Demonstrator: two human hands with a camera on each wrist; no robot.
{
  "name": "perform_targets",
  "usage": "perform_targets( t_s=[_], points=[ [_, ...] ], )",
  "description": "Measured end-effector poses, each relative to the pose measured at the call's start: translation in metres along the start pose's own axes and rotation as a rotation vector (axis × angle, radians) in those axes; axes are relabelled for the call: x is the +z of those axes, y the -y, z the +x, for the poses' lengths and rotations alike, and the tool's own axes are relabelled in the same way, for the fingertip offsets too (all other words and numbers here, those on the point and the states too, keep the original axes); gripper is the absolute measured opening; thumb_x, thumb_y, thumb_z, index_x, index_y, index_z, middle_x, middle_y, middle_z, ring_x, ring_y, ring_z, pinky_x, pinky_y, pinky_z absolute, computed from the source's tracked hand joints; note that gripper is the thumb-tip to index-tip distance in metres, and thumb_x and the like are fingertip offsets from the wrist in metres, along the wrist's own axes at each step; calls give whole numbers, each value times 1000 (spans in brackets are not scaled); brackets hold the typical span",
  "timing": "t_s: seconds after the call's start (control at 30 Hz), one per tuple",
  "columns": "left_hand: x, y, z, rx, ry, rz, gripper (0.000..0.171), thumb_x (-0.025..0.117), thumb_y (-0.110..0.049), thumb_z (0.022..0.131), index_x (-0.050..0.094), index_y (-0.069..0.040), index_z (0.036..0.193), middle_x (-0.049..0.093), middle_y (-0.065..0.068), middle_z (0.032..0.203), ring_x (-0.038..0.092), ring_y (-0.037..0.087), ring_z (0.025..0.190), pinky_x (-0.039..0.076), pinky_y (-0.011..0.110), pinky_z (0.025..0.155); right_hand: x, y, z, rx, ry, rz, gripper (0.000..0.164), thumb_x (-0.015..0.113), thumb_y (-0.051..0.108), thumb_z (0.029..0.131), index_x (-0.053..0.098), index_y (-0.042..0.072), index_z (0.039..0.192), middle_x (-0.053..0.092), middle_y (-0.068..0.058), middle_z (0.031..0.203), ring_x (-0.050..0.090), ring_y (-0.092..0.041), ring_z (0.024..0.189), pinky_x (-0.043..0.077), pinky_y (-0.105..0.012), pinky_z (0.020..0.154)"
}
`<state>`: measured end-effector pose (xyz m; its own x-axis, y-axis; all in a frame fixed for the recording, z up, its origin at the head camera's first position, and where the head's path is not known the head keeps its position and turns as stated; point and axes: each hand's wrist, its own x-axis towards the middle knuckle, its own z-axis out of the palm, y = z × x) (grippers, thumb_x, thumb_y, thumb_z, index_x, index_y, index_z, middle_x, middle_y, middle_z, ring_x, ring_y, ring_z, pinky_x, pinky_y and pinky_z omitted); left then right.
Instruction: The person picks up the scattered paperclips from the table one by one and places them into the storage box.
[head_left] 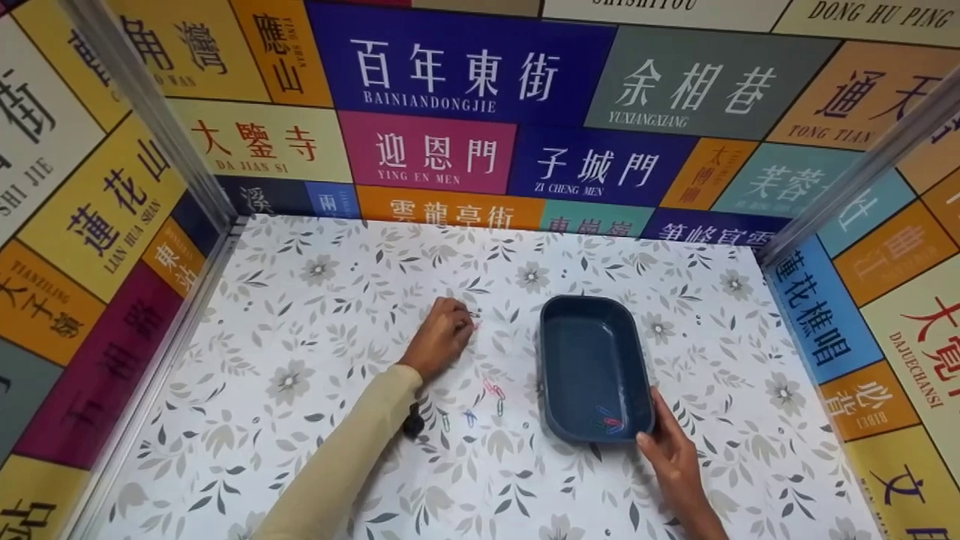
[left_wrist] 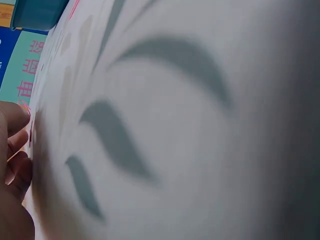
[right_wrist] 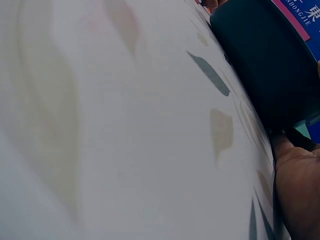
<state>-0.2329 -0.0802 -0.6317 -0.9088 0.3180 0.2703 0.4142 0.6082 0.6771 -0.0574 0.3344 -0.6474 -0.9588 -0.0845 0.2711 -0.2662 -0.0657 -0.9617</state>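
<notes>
My left hand (head_left: 442,337) is low over the tablecloth, left of a dark blue tray (head_left: 551,375), with its fingers curled. At its fingertips is a pink paper clip (head_left: 477,325), which the thumb and fingers pinch; the fingers hide most of it. My right hand (head_left: 675,454) grips the tray's near right corner, the thumb at the rim and the fingers along the outer side. Several coloured paper clips (head_left: 611,422) lie inside the tray at its near end. Between hand and tray, more lie on the cloth: pink ones (head_left: 493,388), a green one (head_left: 500,407), a blue one (head_left: 470,418) and another green clip (head_left: 445,421).
A white tablecloth (head_left: 300,435) with grey leaves and flowers covers the table. Panels (head_left: 450,67) with coloured blocks of Chinese lettering stand along the back and both sides. A small black object (head_left: 413,422) shows beside the left sleeve (head_left: 352,450).
</notes>
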Motion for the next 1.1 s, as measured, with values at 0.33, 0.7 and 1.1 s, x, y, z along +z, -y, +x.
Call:
perform_targets(
  t_s=[0.33,0.7,1.1],
  points=[
    [-14,-9,0,-7,28,-18,9,70,-7,105,78,-2,105,64,11,122,58,27,122,49,43,112,0,1,1,35,-19,-18,71,51,-17,106,18,-13,169,24,-13,181,32,3,159,30,-15,123],
    [-17,-38,12,202,46,12,5,74,-3,102,78,0,101,71,13,113,62,32,116,53,44,106,1,1,0,20,-8,-3,71,51,-18,106,20,-10,170,19,-21,180,30,-5,162,29,-18,124],
    [-17,-78,18,284,149,18,11,72,-11,108,81,-5,106,72,10,116,61,27,116,55,39,104,3,4,1,54,-20,-36,71,52,-16,107,21,-8,171,22,-18,181,32,3,158,31,-16,123]
  ],
)
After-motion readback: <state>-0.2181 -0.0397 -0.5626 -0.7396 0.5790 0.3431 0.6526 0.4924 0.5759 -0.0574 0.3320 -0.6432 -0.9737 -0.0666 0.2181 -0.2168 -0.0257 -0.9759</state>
